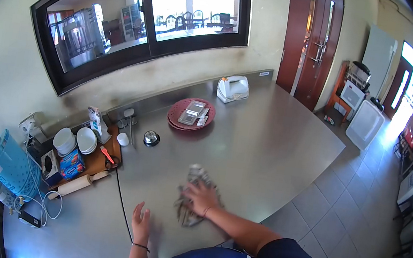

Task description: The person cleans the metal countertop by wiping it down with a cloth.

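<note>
A crumpled grey patterned cloth (pixel 190 215) lies on the steel table (pixel 261 152) near its front. My right hand (pixel 201 198) rests flat on this cloth, fingers spread and slightly blurred. To the left, my left hand (pixel 141 222) is raised just above the tabletop, its fingers apart and nothing in it. A dark band circles the left wrist. Beyond the hands stand a silver call bell (pixel 151 138) and a stack of red perforated plates (pixel 178 123) holding clear plastic boxes (pixel 191 112).
A white hand mixer (pixel 233 89) stands by the back ledge. At left are a wooden board (pixel 111 140) with white bowls (pixel 86 140), a rolling pin (pixel 77 185), scissors (pixel 111 160), blue containers (pixel 19 167) and a coiled white cable (pixel 52 208). The table's right edge borders the tiled floor.
</note>
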A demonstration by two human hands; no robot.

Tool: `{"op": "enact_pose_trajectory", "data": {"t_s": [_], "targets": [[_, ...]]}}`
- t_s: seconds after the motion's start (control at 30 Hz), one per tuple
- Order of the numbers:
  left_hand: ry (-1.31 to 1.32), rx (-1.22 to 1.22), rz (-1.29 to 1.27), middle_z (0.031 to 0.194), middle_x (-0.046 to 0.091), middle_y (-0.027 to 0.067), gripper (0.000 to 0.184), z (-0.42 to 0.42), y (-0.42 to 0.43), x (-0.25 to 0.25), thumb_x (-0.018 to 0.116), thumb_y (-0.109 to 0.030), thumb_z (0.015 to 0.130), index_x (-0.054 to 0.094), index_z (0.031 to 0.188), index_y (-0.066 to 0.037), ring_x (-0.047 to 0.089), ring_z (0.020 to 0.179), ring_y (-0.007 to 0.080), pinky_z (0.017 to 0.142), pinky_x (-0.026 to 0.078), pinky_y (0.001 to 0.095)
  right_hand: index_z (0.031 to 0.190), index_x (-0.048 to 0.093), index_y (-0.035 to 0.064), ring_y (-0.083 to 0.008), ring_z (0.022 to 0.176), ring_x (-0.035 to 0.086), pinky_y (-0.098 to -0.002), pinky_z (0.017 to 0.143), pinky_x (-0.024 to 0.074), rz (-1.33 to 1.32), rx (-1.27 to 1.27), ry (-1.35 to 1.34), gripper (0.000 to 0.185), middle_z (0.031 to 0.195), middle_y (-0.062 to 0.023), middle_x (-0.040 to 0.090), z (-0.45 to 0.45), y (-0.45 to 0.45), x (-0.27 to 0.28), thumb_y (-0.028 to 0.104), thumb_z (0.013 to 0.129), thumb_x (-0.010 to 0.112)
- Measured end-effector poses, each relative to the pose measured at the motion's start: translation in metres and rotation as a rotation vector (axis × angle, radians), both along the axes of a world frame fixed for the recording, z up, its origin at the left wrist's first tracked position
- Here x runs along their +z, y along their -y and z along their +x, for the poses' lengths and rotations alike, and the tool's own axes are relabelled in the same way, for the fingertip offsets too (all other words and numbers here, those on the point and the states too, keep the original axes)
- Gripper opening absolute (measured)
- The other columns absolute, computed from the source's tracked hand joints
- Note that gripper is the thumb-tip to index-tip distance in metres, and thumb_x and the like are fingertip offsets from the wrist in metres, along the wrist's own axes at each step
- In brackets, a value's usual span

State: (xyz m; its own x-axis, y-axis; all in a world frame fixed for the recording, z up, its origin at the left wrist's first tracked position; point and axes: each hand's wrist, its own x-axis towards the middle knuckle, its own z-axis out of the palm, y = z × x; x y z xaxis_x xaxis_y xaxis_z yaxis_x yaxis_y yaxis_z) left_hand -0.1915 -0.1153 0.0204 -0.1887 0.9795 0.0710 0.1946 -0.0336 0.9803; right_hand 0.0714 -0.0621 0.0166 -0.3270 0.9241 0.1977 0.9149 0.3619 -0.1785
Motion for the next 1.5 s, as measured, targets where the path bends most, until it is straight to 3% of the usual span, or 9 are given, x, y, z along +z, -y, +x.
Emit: {"op": "enact_pose_trajectory", "data": {"t_s": [0.2, 0.37, 0.7, 0.83, 0.93, 1.07, 1.1, 1.2, 1.5], "targets": [[-0.251, 0.052, -0.088, 0.143, 0.046, 0.0161, 0.046, 0.031, -0.001, -0.014, 0.065, -0.023, 0.088, 0.057, 0.131, -0.010, 0.044, 0.132, 0.0352, 0.111, 0.032, 0.0481, 0.121, 0.062, 0.0331, -0.0312, 0.140, 0.030, -0.0718, 0.105, 0.0258, -0.064, -0.697, -0.039, 0.037, 0.141, 0.0027, 0.045, 0.213, -0.075, 0.005, 0.047, 0.087, 0.060], [-0.730, 0.168, -0.300, 0.145, 0.045, 0.0126, 0.058, 0.092, 0.003, -0.007, 0.065, -0.038, 0.083, 0.053, 0.136, -0.017, 0.032, 0.141, 0.0343, 0.115, 0.007, 0.0605, 0.125, 0.061, 0.0260, -0.0341, 0.139, 0.030, -0.0689, 0.105, 0.0276, 0.057, -1.009, -0.132, 0.040, 0.146, -0.0034, 0.042, 0.351, -0.115, -0.023, 0.044, 0.089, 0.056], [-0.959, 0.348, -0.375, 0.149, 0.042, 0.0092, 0.062, 0.139, -0.008, 0.004, 0.068, -0.038, 0.078, 0.055, 0.136, -0.022, 0.027, 0.143, 0.0330, 0.118, 0.004, 0.0570, 0.118, 0.065, 0.0302, -0.0324, 0.129, 0.044, -0.0552, 0.100, 0.0401, 0.203, 0.127, -0.038, 0.038, 0.135, 0.0020, 0.052, 0.280, -0.254, -0.019, 0.048, 0.084, 0.063], [-0.955, 0.374, -0.385, 0.149, 0.043, 0.0071, 0.060, 0.142, -0.008, 0.004, 0.071, -0.035, 0.077, 0.056, 0.134, -0.023, 0.029, 0.143, 0.0300, 0.119, 0.006, 0.0542, 0.118, 0.065, 0.0311, -0.0314, 0.125, 0.048, -0.0605, 0.098, 0.0389, 0.185, -0.017, -0.055, 0.038, 0.135, 0.0021, 0.053, 0.334, -0.325, -0.029, 0.048, 0.085, 0.061], [-0.957, 0.395, -0.376, 0.147, 0.046, 0.0062, 0.060, 0.142, -0.008, 0.003, 0.072, -0.035, 0.076, 0.058, 0.133, -0.023, 0.031, 0.142, 0.0291, 0.119, 0.007, 0.0533, 0.110, 0.068, 0.0247, -0.0309, 0.111, 0.058, -0.0433, 0.093, 0.0476, 0.211, -0.395, -0.079, 0.031, 0.124, -0.0017, 0.060, 0.423, -0.340, -0.027, 0.039, 0.083, 0.064], [-0.954, 0.398, -0.371, 0.147, 0.047, 0.0053, 0.061, 0.141, -0.007, 0.001, 0.073, -0.036, 0.075, 0.058, 0.133, -0.023, 0.031, 0.142, 0.0288, 0.119, 0.008, 0.0535, 0.115, 0.067, 0.0137, -0.0312, 0.115, 0.057, -0.0432, 0.097, 0.0459, 0.306, -0.829, 0.019, 0.036, 0.125, -0.0107, 0.059, 0.579, -0.290, -0.049, 0.035, 0.086, 0.061], [-0.954, 0.401, -0.370, 0.147, 0.047, 0.0052, 0.061, 0.141, -0.007, 0.001, 0.073, -0.036, 0.075, 0.058, 0.133, -0.023, 0.031, 0.142, 0.0289, 0.119, 0.008, 0.0538, 0.120, 0.064, 0.0127, -0.0337, 0.120, 0.052, -0.0431, 0.101, 0.0431, -0.073, -1.042, 0.029, 0.041, 0.128, -0.0131, 0.058, 0.594, -0.263, -0.010, 0.039, 0.089, 0.057], [-0.957, 0.405, -0.363, 0.147, 0.046, 0.0051, 0.060, 0.142, -0.007, 0.000, 0.072, -0.037, 0.076, 0.057, 0.133, -0.023, 0.031, 0.142, 0.0294, 0.119, 0.007, 0.0548, 0.136, 0.052, 0.0305, -0.0304, 0.135, 0.041, -0.0632, 0.104, 0.0339, -0.092, -1.422, 0.057, 0.045, 0.149, -0.0029, 0.042, 0.642, -0.175, -0.005, 0.048, 0.094, 0.048], [-1.003, 0.341, -0.374, 0.150, 0.041, 0.0078, 0.060, 0.141, -0.006, 0.004, 0.062, -0.045, 0.085, 0.051, 0.138, -0.021, 0.027, 0.144, 0.0317, 0.117, 0.004, 0.0603, 0.127, 0.059, 0.0238, -0.0253, 0.126, 0.050, -0.0527, 0.097, 0.0438, 0.009, -1.287, 0.101, 0.038, 0.139, -0.0068, 0.051, 0.553, -0.073, 0.000, 0.037, 0.092, 0.051]]}}
